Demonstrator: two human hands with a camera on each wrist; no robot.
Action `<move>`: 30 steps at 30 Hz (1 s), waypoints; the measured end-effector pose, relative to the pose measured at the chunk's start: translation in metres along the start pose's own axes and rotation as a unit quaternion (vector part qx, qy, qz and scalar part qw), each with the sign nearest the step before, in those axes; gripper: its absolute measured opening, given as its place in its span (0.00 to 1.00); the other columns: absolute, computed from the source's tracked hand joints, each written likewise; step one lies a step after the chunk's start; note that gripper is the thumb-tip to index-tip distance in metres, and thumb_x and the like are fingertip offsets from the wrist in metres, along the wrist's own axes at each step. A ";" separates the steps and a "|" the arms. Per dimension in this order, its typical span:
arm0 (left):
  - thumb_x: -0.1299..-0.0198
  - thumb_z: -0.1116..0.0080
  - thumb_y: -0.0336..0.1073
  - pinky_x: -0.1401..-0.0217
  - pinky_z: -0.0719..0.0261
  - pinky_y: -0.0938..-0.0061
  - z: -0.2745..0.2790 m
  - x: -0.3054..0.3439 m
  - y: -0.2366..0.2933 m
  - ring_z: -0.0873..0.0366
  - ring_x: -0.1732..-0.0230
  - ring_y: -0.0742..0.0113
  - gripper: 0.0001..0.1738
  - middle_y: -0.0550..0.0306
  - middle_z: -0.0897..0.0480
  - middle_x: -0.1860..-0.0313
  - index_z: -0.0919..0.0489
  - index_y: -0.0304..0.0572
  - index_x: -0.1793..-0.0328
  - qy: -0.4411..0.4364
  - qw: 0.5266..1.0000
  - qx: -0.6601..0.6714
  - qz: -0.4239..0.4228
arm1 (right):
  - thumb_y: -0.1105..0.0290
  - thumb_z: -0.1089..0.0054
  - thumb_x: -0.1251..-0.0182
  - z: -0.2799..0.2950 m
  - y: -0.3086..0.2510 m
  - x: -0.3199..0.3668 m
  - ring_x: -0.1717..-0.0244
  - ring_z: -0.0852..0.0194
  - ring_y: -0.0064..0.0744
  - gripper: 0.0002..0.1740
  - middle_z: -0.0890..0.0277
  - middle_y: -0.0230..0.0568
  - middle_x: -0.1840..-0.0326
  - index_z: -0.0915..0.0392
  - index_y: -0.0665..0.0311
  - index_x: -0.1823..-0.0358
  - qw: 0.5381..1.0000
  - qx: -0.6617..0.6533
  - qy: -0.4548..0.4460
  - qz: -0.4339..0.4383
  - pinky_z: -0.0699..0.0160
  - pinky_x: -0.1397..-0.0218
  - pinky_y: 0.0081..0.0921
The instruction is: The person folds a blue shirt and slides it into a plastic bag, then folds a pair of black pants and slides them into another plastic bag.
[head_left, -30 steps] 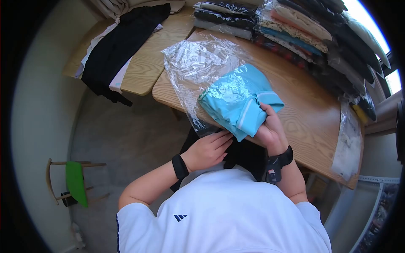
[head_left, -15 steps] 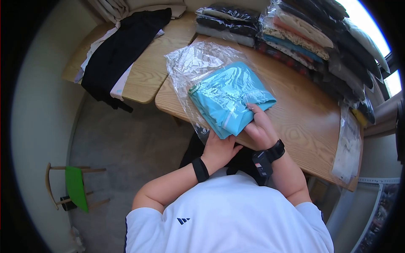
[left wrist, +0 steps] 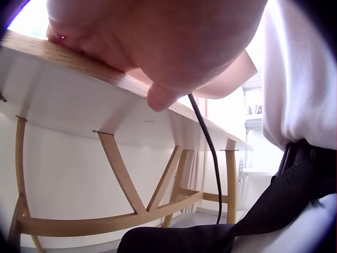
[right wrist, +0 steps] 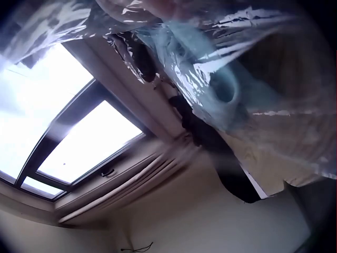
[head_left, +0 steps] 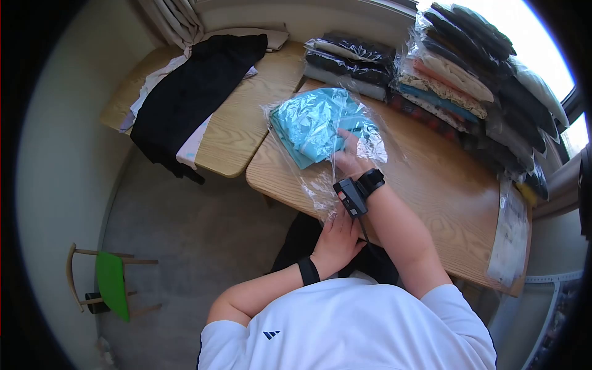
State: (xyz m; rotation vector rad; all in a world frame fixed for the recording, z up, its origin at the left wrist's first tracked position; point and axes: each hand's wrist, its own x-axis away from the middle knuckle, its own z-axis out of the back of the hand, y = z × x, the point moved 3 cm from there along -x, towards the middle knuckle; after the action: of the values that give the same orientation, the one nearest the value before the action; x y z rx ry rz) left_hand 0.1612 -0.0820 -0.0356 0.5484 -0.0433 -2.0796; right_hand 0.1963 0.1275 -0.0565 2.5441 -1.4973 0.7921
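A folded turquoise garment (head_left: 308, 132) lies within a clear plastic bag (head_left: 373, 145) on the wooden table; in the right wrist view its blue-green cloth shows blurred behind shiny film. My right hand (head_left: 353, 159) reaches into the bag and grips the garment's near right edge, with a finger or thumb on top and the rest of the hand hidden beneath. At the table's front edge, my left hand (head_left: 336, 243) lies with straight fingers on the bag's near end. The left wrist view has this hand (left wrist: 152, 42) over the edge, its thumb pointing down beside it.
Stacks of bagged clothes (head_left: 441, 92) and a smaller bagged pile (head_left: 351, 61) line the table's back. Black clothing (head_left: 197, 98) drapes over the left table (head_left: 237, 139). Flat plastic bags (head_left: 509, 237) lie at the right end. A green-seated chair (head_left: 111, 287) stands on the floor.
My right hand has moved forward and left, pushing the turquoise garment deeper into the bag. My left hand has moved right along the table edge. The bag now covers the garment and my right fingers.
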 end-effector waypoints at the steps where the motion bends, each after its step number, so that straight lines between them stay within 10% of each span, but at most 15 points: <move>1: 0.53 0.35 0.50 0.34 0.38 0.51 0.002 0.000 0.000 0.34 0.40 0.38 0.39 0.34 0.28 0.44 0.30 0.27 0.40 0.000 1.000 -0.006 -0.005 | 0.67 0.40 0.39 0.006 -0.007 -0.005 0.41 0.31 0.45 0.26 0.29 0.53 0.42 0.31 0.70 0.41 0.982 0.167 -0.003 0.085 0.34 0.34 0.36; 3: 0.53 0.35 0.50 0.35 0.38 0.51 0.003 0.000 -0.002 0.33 0.42 0.39 0.39 0.35 0.28 0.45 0.30 0.27 0.40 0.003 1.000 -0.010 -0.014 | 0.65 0.37 0.44 0.016 -0.018 -0.010 0.40 0.32 0.50 0.32 0.30 0.57 0.42 0.34 0.72 0.39 0.845 0.476 -0.008 0.245 0.35 0.34 0.37; 6: 0.53 0.35 0.49 0.35 0.38 0.51 -0.002 0.003 -0.001 0.32 0.43 0.42 0.39 0.37 0.27 0.45 0.30 0.28 0.39 -0.002 1.000 -0.012 -0.021 | 0.64 0.34 0.48 -0.001 -0.014 0.023 0.40 0.32 0.53 0.38 0.30 0.62 0.45 0.37 0.73 0.37 0.520 0.764 0.037 0.381 0.35 0.36 0.35; 8: 0.52 0.36 0.49 0.35 0.38 0.51 -0.003 0.004 -0.003 0.31 0.44 0.43 0.39 0.39 0.27 0.45 0.31 0.28 0.39 -0.003 1.000 -0.013 -0.020 | 0.66 0.37 0.45 -0.003 -0.009 0.023 0.41 0.32 0.52 0.34 0.29 0.59 0.45 0.36 0.73 0.38 0.560 0.730 0.036 0.391 0.34 0.36 0.35; 12: 0.51 0.37 0.48 0.37 0.36 0.55 0.005 0.015 -0.003 0.30 0.43 0.47 0.34 0.40 0.26 0.45 0.28 0.32 0.42 -0.007 0.999 0.003 -0.035 | 0.68 0.43 0.39 -0.005 0.006 0.018 0.42 0.30 0.48 0.27 0.29 0.54 0.44 0.35 0.71 0.39 0.880 0.388 0.003 0.274 0.32 0.36 0.36; 15: 0.49 0.39 0.43 0.40 0.34 0.60 0.024 0.028 -0.011 0.28 0.44 0.53 0.26 0.45 0.25 0.47 0.24 0.36 0.46 0.016 0.998 -0.035 -0.050 | 0.71 0.48 0.34 -0.006 0.018 0.036 0.43 0.29 0.46 0.22 0.28 0.51 0.44 0.35 0.70 0.40 0.985 0.081 0.021 0.151 0.30 0.36 0.37; 27: 0.53 0.43 0.31 0.57 0.33 0.69 0.064 0.055 -0.032 0.24 0.58 0.68 0.15 0.63 0.19 0.60 0.19 0.41 0.57 0.059 0.996 0.017 -0.063 | 0.73 0.51 0.33 -0.003 0.033 0.081 0.41 0.31 0.43 0.22 0.31 0.51 0.42 0.36 0.72 0.39 0.980 -0.002 0.084 0.178 0.32 0.35 0.34; 30: 0.52 0.42 0.31 0.57 0.33 0.70 0.063 0.057 -0.030 0.24 0.58 0.68 0.14 0.63 0.19 0.59 0.18 0.41 0.57 0.064 0.995 0.016 -0.069 | 0.74 0.41 0.48 0.011 0.026 0.082 0.54 0.22 0.50 0.32 0.23 0.59 0.54 0.35 0.69 0.38 0.742 0.579 0.094 0.323 0.24 0.52 0.33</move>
State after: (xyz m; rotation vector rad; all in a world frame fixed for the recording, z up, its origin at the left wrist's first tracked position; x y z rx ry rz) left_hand 0.0865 -0.1235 -0.0073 0.7200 0.0358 -2.1759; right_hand 0.2105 0.0456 -0.0322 2.1918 -2.2775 2.7059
